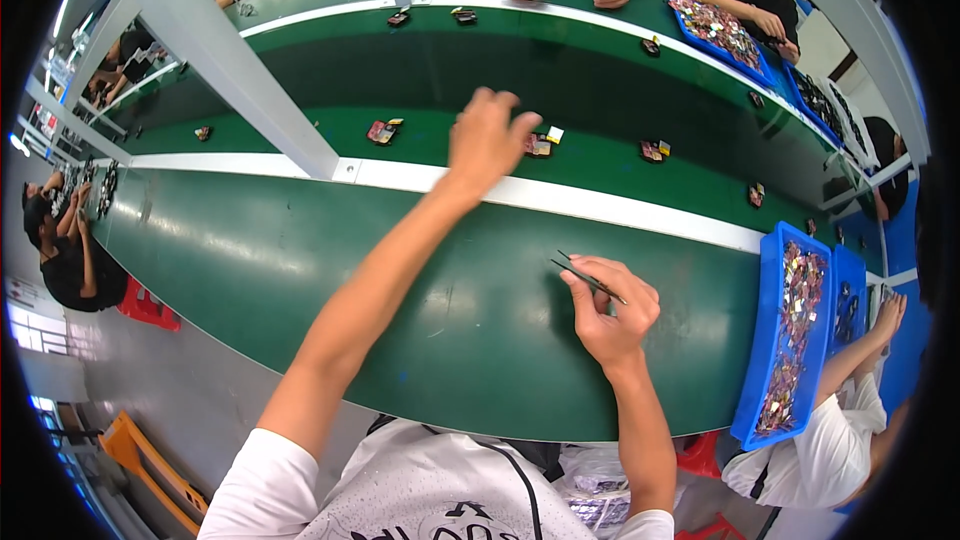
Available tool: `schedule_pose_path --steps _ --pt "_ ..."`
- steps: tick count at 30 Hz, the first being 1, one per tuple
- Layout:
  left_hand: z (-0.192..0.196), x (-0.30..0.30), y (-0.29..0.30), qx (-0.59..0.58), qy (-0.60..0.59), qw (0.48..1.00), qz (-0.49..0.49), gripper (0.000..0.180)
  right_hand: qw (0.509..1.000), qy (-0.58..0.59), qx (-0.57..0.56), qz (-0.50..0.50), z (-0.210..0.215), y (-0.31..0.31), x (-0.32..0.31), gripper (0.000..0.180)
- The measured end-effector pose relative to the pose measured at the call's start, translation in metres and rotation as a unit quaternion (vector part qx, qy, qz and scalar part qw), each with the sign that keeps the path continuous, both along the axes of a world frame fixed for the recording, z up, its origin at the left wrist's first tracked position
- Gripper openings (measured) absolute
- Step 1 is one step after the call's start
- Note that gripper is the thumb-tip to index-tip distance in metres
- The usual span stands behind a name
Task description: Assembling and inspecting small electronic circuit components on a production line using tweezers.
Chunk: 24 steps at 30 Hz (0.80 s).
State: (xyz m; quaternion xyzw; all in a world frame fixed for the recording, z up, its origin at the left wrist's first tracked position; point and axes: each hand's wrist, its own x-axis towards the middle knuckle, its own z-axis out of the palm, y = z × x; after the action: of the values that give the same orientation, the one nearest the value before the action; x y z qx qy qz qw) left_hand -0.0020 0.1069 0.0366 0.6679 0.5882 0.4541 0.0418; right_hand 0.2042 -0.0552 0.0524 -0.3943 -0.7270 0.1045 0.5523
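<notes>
Head view, and straight to the bins: a blue tray (pixel 768 340) at the right edge of the frame sits heaped with small, shiny, multicoloured pieces, with a second blue tray (pixel 847 312) just beside it holding darker parts. Up in the upper right, another blue tray (pixel 715 32) is piled with the same glittering bits, a co-worker's hands at its far end.

Now the hands. The left hand (pixel 487 140) stretches out to centre frame, fingers loosely curled, hovering right at a small dark-and-pink part (pixel 540 146) on the green conveyor belt (pixel 600 90); whether it touches, I cannot tell. A small pale yellow tag (pixel 555 135) lies just beside that part. The right hand (pixel 612 310) rests lower right of centre on the green worktable (pixel 300 260), pinching thin dark tweezers (pixel 585 275) that point toward the upper left.

More small parts dot the belt: one with pink (pixel 382 130) left of centre, one with yellow (pixel 654 150) to the right. A white rail (pixel 600 205) divides table from belt, a grey post (pixel 230 70) slants across the upper left, and red stools (pixel 150 308) stand on the grey floor.
</notes>
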Motion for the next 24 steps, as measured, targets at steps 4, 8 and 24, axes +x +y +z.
schedule_pose_path --steps 4,8,24 --pt "0.023 -0.065 0.017 -0.094 0.078 0.992 0.028 0.023 1.0 -0.011 0.007 0.012 0.005 0.003 0.004 0.019" --pt "0.022 -0.093 0.027 -0.236 0.057 0.969 -0.038 0.021 0.999 -0.021 0.004 0.027 0.006 -0.001 0.0 0.02" --pt "0.024 -0.063 -0.082 -0.285 -0.2 0.932 -0.105 0.015 0.991 0.069 -0.112 0.03 -0.007 0.001 0.001 0.017"
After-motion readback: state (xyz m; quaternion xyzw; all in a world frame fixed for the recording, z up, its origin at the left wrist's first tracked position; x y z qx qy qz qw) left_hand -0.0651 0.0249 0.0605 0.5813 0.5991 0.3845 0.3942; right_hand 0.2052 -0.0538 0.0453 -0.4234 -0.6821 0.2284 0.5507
